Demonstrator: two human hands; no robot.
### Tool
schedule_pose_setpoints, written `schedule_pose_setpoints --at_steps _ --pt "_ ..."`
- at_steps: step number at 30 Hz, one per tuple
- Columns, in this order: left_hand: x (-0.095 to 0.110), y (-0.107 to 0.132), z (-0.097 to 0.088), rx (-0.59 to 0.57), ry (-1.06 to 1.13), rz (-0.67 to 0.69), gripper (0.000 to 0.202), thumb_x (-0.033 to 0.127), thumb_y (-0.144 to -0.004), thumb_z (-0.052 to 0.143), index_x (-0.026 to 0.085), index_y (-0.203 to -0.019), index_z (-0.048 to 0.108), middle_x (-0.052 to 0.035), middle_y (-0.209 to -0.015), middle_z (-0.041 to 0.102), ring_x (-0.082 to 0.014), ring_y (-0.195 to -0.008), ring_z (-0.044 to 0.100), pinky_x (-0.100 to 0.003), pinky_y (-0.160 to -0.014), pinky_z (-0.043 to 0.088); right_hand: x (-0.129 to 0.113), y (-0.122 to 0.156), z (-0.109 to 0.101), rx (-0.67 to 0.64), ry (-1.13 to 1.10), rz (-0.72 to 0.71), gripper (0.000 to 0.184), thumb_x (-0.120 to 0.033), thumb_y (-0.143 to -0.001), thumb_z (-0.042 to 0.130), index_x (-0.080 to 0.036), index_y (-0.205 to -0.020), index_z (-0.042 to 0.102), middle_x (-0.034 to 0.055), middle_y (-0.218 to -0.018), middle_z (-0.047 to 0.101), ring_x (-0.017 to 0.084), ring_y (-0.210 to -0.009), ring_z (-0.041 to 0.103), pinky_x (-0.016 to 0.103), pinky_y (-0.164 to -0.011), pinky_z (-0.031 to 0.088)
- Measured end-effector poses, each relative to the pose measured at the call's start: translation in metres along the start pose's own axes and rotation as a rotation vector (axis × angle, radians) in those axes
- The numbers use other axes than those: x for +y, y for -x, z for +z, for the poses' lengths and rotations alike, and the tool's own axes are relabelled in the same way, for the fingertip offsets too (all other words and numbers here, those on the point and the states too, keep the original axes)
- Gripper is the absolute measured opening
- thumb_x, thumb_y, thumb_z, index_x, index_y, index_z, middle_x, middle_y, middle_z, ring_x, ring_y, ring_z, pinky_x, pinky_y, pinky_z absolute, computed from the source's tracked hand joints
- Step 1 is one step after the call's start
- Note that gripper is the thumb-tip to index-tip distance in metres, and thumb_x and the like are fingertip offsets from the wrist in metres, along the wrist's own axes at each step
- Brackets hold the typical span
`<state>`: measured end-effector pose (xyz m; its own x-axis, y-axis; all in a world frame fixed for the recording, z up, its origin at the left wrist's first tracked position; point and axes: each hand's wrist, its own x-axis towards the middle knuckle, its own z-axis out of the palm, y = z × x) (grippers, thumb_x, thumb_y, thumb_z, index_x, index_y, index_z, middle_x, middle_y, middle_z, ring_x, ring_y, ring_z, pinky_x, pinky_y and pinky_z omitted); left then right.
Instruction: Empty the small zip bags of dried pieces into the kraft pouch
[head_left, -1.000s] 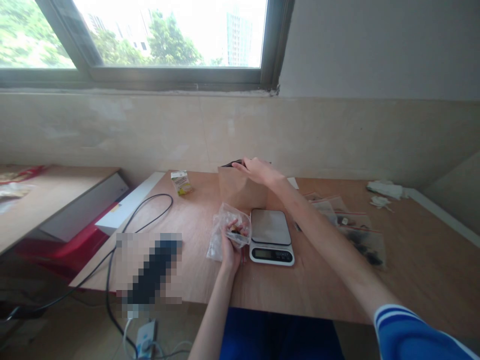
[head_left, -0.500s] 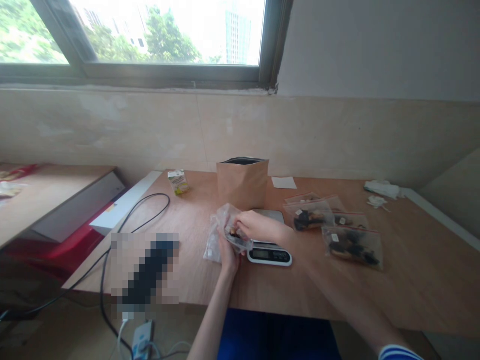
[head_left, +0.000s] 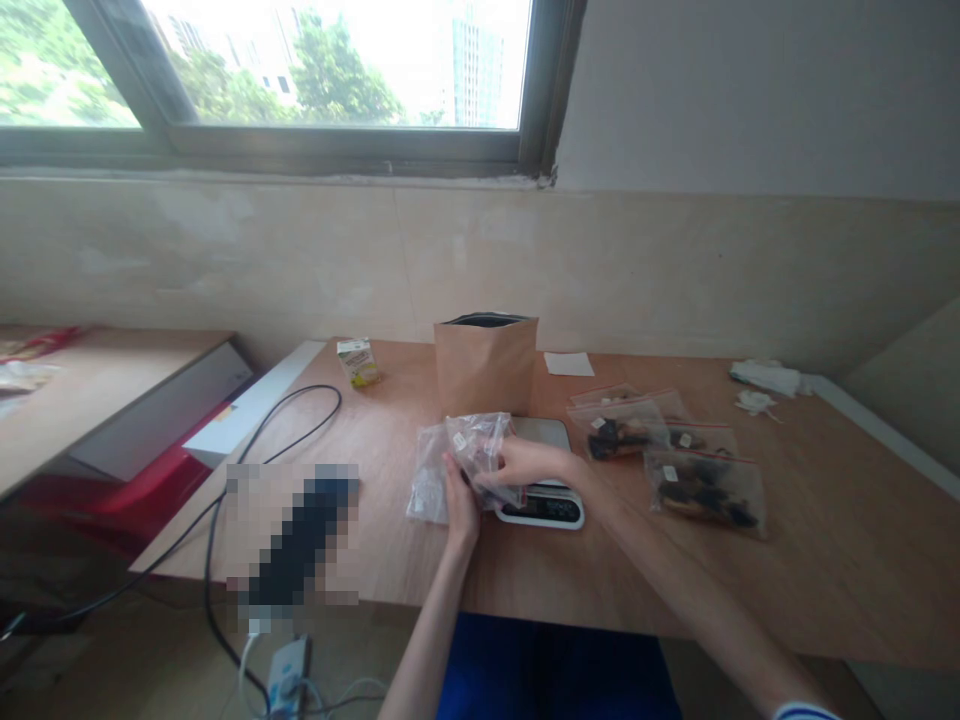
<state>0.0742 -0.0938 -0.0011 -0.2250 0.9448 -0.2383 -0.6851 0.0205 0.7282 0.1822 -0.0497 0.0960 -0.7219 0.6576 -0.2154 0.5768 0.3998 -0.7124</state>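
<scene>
My left hand (head_left: 463,503) is closed on a clear plastic zip bag (head_left: 474,436) from the near left side. At the bag's right end is my right hand (head_left: 534,462), its fingers pinching or reaching into the plastic; the fingertips are partly hidden. A small white label shows on the bag, and what is inside it cannot be made out. Another clear plastic bag (head_left: 427,482) lies flat beneath and to the left. Under my right hand sits a digital scale (head_left: 541,508) with a grey plate, partly covered. A brown kraft pouch (head_left: 486,365) stands upright with its top open just behind.
To the right lie several zip bags (head_left: 709,495) holding dark and tan pieces. A white card (head_left: 568,364), a small yellow-white box (head_left: 358,362) and crumpled white wrapping (head_left: 765,378) are farther back. A black cable (head_left: 214,530) runs past a pixelated dark object (head_left: 300,540) on the left.
The bag has turned so its labelled side shows, and the dark and tan piece seen at its mouth is now hidden. My right hand has shifted slightly right and down.
</scene>
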Motion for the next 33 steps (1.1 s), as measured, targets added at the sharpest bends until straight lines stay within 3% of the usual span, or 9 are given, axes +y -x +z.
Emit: schedule_pose_setpoints --at_steps 3,7,10,16,22,29,33 --pt "0.003 0.002 0.004 -0.092 0.084 -0.037 0.055 0.059 -0.078 0.046 0.013 -0.104 0.061 -0.0106 -0.092 0.069 -0.0237 -0.085 0.066 -0.034 -0.072 0.052 0.016 0.0 -0.005 0.024 -0.107 -0.023 0.024 -0.022 -0.074 0.059 -0.015 -0.097 0.058 0.0006 -0.08 0.065 0.013 -0.069 0.059 0.022 -0.061 0.046" --pt "0.005 0.005 0.005 -0.133 0.168 0.015 0.035 0.036 -0.068 0.064 0.02 -0.098 0.055 -0.0036 -0.091 0.068 -0.0176 -0.077 0.064 -0.03 -0.069 0.05 0.034 0.0 -0.014 0.083 -0.319 -0.064 0.029 -0.028 -0.075 0.06 -0.014 -0.1 0.055 0.0026 -0.088 0.063 0.013 -0.074 0.059 0.025 -0.066 0.05" --pt "0.005 0.004 0.002 -0.152 0.202 0.018 0.031 0.027 -0.065 0.064 0.019 -0.094 0.055 -0.0034 -0.088 0.067 -0.0157 -0.077 0.063 -0.027 -0.07 0.048 0.038 0.003 -0.018 0.131 -0.423 -0.1 0.041 -0.034 -0.072 0.065 -0.015 -0.107 0.053 0.0042 -0.095 0.063 0.015 -0.081 0.06 0.028 -0.072 0.051" --pt "0.009 0.006 0.004 -0.174 0.207 0.0 0.033 0.019 -0.059 0.059 0.016 -0.092 0.059 -0.007 -0.09 0.066 -0.0175 -0.08 0.061 -0.029 -0.072 0.045 0.04 0.005 -0.019 0.02 -0.38 -0.079 0.037 -0.041 -0.075 0.062 -0.013 -0.098 0.06 0.0042 -0.089 0.063 0.016 -0.08 0.059 0.029 -0.07 0.05" --pt "0.009 0.004 0.005 -0.129 0.175 -0.033 0.036 0.017 -0.06 0.069 0.017 -0.094 0.057 -0.004 -0.085 0.066 -0.0128 -0.073 0.062 -0.024 -0.068 0.045 0.044 0.004 -0.016 0.067 -0.324 -0.155 0.037 -0.044 -0.078 0.059 -0.013 -0.098 0.059 0.0044 -0.091 0.063 0.015 -0.081 0.058 0.028 -0.075 0.049" --pt "0.009 0.002 0.007 -0.07 0.168 -0.005 0.034 0.029 -0.053 0.08 0.014 -0.063 0.051 0.0016 -0.067 0.062 -0.0107 -0.065 0.061 -0.027 -0.069 0.051 0.041 0.001 -0.011 0.08 -0.431 -0.085 0.043 -0.044 -0.076 0.062 -0.015 -0.107 0.056 0.0045 -0.093 0.064 0.013 -0.068 0.06 0.024 -0.056 0.05" --pt "0.008 -0.001 0.004 -0.038 0.125 0.034 0.035 0.033 -0.052 0.081 0.014 -0.06 0.053 0.0031 -0.063 0.059 -0.0087 -0.06 0.058 -0.022 -0.06 0.049 0.042 -0.004 -0.003 0.137 -0.38 -0.101 0.041 -0.038 -0.072 0.068 -0.017 -0.106 0.058 0.0053 -0.1 0.064 0.017 -0.088 0.062 0.031 -0.079 0.051"
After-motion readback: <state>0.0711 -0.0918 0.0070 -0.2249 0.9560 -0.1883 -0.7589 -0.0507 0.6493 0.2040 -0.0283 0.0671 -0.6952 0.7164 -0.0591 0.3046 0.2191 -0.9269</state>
